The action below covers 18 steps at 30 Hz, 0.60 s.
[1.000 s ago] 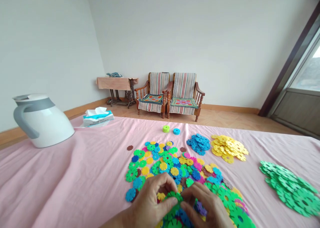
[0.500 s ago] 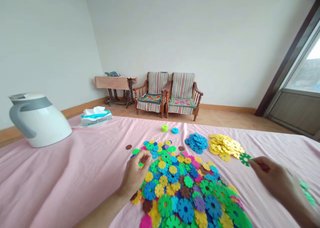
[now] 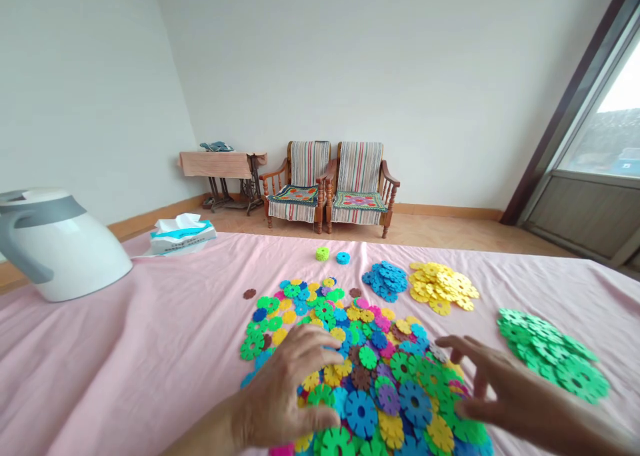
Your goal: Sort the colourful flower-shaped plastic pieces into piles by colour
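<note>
A spread heap of mixed-colour plastic snowflake discs (image 3: 361, 411), notched round the edges, covers the middle of the cloth. Over its left part is my left hand (image 3: 293, 383), fingers apart, with no disc visible in its grip. My right hand (image 3: 500, 386) hovers at the heap's right edge, thumb and fingers spread and nothing between them. Sorted discs lie beyond: a blue pile (image 3: 385, 281), a yellow pile (image 3: 441, 286) and a green pile (image 3: 550, 353) to the right of my right hand. Two small stacks, lime green (image 3: 323, 254) and light blue (image 3: 343, 258), stand farther back.
A pink cloth (image 3: 165, 336) covers the surface. On its left stand a white and grey jug (image 3: 75, 249) and a tissue pack (image 3: 183, 235). Two wooden armchairs (image 3: 360, 206) and a cloth-draped sewing table (image 3: 217, 165) are by the far wall.
The green disc has left my right hand, which moved left to the mixed heap and opened. My left hand came nearer and spread its fingers. The view shifted slightly right, revealing the green pile.
</note>
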Each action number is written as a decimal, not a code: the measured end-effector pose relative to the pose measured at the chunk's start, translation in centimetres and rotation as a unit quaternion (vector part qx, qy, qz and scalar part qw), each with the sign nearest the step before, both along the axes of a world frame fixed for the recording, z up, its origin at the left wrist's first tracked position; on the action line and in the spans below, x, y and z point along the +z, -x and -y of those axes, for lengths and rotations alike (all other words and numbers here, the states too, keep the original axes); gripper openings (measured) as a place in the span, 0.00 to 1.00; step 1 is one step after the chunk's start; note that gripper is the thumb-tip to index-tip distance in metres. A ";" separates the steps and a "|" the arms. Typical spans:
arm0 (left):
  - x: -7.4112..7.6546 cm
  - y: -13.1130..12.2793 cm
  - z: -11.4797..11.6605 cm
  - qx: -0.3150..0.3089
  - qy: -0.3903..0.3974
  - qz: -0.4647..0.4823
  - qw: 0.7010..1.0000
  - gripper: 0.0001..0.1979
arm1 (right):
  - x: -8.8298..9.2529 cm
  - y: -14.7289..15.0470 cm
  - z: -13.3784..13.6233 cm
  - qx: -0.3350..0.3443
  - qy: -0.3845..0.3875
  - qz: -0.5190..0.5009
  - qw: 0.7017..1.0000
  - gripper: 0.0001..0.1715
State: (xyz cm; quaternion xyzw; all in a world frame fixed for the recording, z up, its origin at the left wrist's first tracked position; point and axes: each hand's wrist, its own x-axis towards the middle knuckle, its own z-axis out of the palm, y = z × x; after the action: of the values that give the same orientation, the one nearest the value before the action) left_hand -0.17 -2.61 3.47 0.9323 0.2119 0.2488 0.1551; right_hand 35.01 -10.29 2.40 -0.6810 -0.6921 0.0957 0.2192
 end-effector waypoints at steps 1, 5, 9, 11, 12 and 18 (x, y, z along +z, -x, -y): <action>0.2 -0.3 0.6 -0.044 -0.019 -0.035 0.998 0.28 | 0.1 0.8 0.6 0.023 0.058 0.017 0.998 0.36; -0.8 -1.9 2.1 -0.149 -0.152 -0.115 0.970 0.20 | 0.7 2.1 2.2 0.019 0.172 0.049 0.984 0.53; -2.3 -2.9 2.3 -0.150 -0.229 -0.105 0.956 0.17 | 0.1 2.9 2.0 0.063 0.149 0.027 0.986 0.53; -2.1 -3.1 2.4 -0.130 -0.226 -0.103 0.960 0.15 | -1.2 3.7 1.4 0.072 0.116 0.020 0.990 0.49; -1.8 -3.1 2.5 -0.118 -0.219 -0.105 0.963 0.14 | -2.0 4.2 1.0 0.075 0.099 0.016 0.992 0.46; -1.0 -2.6 1.7 0.000 -0.133 -0.067 0.989 0.09 | -5.5 7.5 -1.4 0.077 -0.080 -0.050 0.993 0.29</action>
State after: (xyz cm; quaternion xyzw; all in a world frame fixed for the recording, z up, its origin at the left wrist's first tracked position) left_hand 2.39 -4.33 2.51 0.9590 0.1874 0.2120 0.0155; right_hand 27.49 -8.92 -3.13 -0.6004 -0.7361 0.0910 0.2990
